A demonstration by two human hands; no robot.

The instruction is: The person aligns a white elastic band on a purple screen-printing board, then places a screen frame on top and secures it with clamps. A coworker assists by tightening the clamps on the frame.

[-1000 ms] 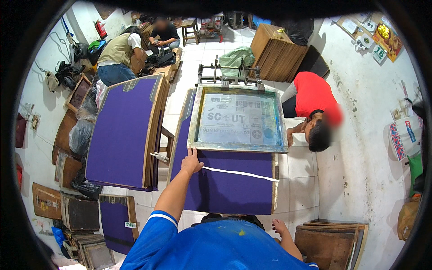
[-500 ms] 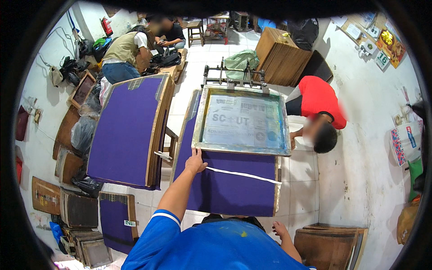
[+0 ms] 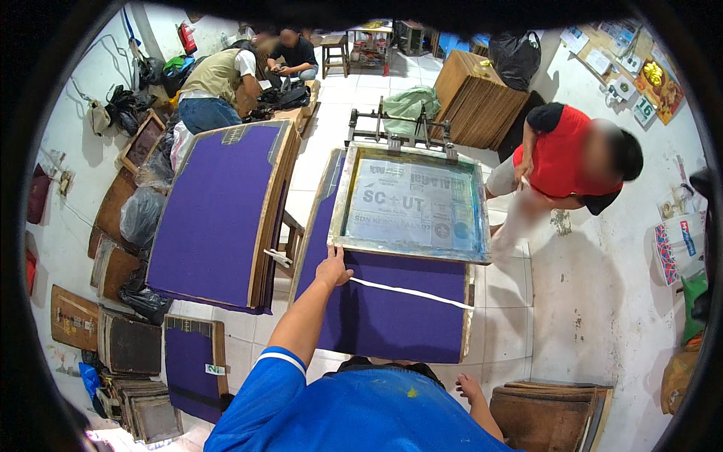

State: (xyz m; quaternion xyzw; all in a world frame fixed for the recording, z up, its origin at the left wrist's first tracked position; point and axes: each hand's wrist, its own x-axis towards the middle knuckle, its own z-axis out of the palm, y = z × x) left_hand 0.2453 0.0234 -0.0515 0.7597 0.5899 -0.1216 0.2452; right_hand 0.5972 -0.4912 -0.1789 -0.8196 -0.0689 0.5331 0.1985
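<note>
A screen printing frame (image 3: 410, 255) with a wooden rim and a lettered mesh lies over the far part of a board covered in purple cloth (image 3: 392, 324). My left hand (image 3: 334, 268) grips the frame's near left corner, fingertips on the rim and thumb out to the right. From beside that thumb a thin white strip (image 3: 410, 291) runs across the purple cloth to its right edge. My right hand (image 3: 468, 386) hangs low by my right side, fingers loosely apart and holding nothing. A metal hinge clamp (image 3: 399, 135) joins the frame's far edge.
To the left stands a stack of boards topped with purple cloth (image 3: 215, 218). A co-worker in a red shirt (image 3: 559, 154) is at the frame's right side. Brown boards (image 3: 538, 414) lean at lower right; a tall board stack (image 3: 478, 98) stands farther off. Two people sit at far left.
The co-worker in red has risen from a bent pose and moved right, away from the frame's edge. My left hand stays on the frame's corner; my right hand still hangs down.
</note>
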